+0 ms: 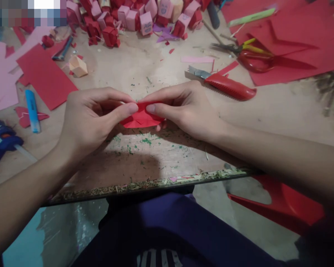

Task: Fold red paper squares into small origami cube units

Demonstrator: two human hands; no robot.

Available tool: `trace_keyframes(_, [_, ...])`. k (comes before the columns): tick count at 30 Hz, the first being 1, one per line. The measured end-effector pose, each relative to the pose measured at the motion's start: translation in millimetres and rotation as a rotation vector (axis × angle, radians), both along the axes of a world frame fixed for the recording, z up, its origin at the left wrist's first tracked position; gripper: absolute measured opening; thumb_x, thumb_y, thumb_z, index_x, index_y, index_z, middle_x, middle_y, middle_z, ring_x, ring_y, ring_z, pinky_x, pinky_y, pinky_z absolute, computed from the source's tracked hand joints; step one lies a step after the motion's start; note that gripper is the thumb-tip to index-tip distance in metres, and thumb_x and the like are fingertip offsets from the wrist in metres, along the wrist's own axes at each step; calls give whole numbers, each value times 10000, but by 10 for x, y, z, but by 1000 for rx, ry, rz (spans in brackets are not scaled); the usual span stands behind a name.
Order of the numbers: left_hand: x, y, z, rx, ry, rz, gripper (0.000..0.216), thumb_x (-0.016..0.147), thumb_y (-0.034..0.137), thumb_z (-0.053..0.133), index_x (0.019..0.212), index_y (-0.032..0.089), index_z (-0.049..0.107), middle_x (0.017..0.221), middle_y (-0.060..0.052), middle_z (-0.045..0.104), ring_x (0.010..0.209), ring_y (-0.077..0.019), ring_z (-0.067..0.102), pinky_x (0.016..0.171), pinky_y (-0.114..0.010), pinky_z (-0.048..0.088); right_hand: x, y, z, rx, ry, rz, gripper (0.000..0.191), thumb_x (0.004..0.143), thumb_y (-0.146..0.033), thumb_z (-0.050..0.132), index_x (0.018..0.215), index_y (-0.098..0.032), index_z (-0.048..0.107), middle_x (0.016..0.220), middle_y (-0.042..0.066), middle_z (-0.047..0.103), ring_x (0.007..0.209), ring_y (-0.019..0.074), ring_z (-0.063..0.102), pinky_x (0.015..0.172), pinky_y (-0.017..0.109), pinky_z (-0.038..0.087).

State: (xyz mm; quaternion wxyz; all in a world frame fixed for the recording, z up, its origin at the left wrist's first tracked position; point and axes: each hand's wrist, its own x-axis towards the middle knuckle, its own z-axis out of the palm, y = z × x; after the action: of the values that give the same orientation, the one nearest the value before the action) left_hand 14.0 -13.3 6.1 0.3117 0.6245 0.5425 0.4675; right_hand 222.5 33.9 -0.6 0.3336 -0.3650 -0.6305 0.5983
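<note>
Between my two hands is a small piece of red folded paper (143, 118), held just above the table near its front edge. My left hand (90, 116) pinches its left part, thumb on the near face and index finger behind the top edge. On the other side my right hand (185, 109) grips it the same way, with a fingertip showing under the paper. Creases run across the paper's face. Its back is hidden. Closest to my right hand lies a red utility knife (231, 86) with its blade out.
Several pink and red paper cubes (146, 24) crowd the back. Scissors (256, 61) rest on red sheets (295, 33) at right. At left are red paper (47, 78), a blue highlighter (32, 111) and a blue glue gun (2, 139). Green scraps (146, 141) litter the table's front.
</note>
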Motion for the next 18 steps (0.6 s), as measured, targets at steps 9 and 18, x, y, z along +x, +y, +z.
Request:
trace_keyframes(9, [-46,18,-42,18,3,-88,77,839,149,846,887,207,830,770,34,785,618,-86,669,522,-167,515,8,-17,4,57,-27,20,161,902,-266,795,1023,-172,843,803,28,793,715,165,729,590,245,579])
trace_keyframes(18, [-36,-16,-63,141,177,-92,227,802,143,861,1012,209,804,921,36,798,781,-137,737,744,-261,640,-2,17,-8,15,-80,72,65,915,-203,770,863,-189,805,701,14,747,617,146,674,552,260,534])
